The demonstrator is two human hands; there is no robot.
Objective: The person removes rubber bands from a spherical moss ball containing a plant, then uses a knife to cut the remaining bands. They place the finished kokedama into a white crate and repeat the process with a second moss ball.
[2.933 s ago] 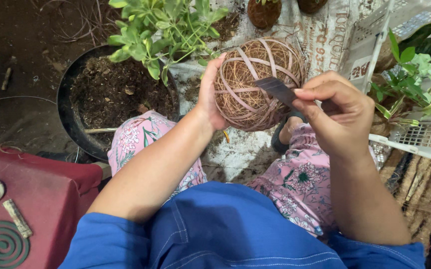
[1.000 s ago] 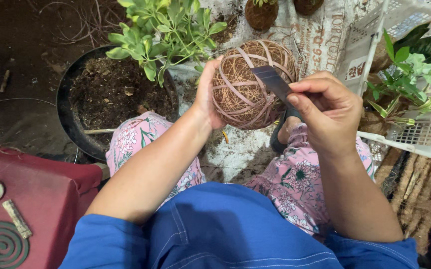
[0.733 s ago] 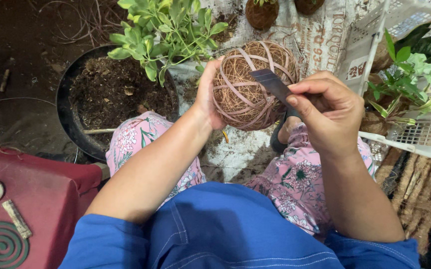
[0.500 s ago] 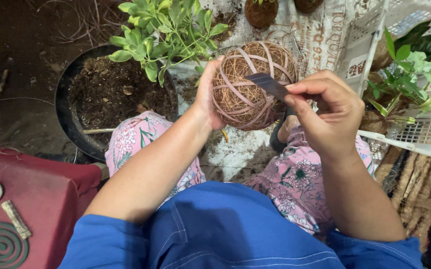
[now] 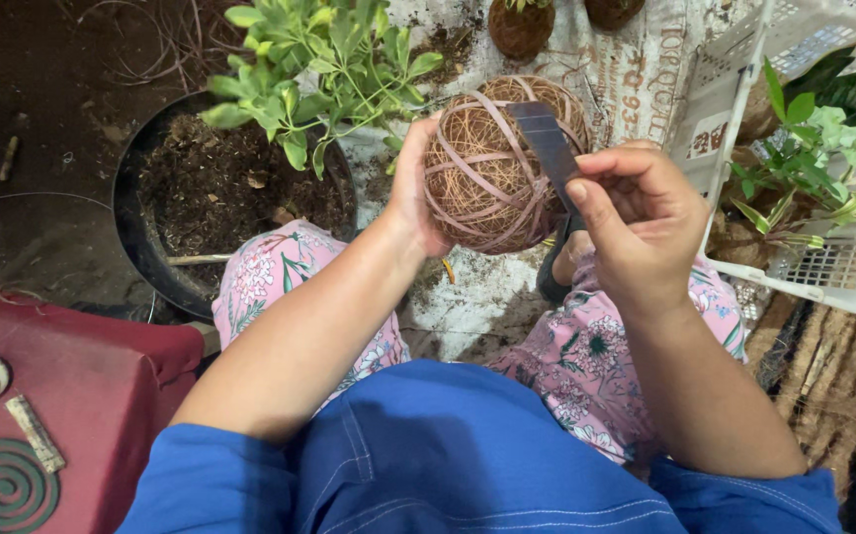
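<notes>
A printed sack sheet (image 5: 636, 69) covers dark earthen ground. Over it, the left hand (image 5: 410, 188) cups a round brown fibre ball bound with pale strips (image 5: 492, 163); the right hand (image 5: 636, 222) pinches a flat dark blade (image 5: 547, 143) laid against the ball, seemingly trimming its binding, which calls for a steady grip. Left of the ball, a black pot (image 5: 136, 247) holds soil and a leafy plant; right of it, a white basket (image 5: 843, 282) holds green plants.
</notes>
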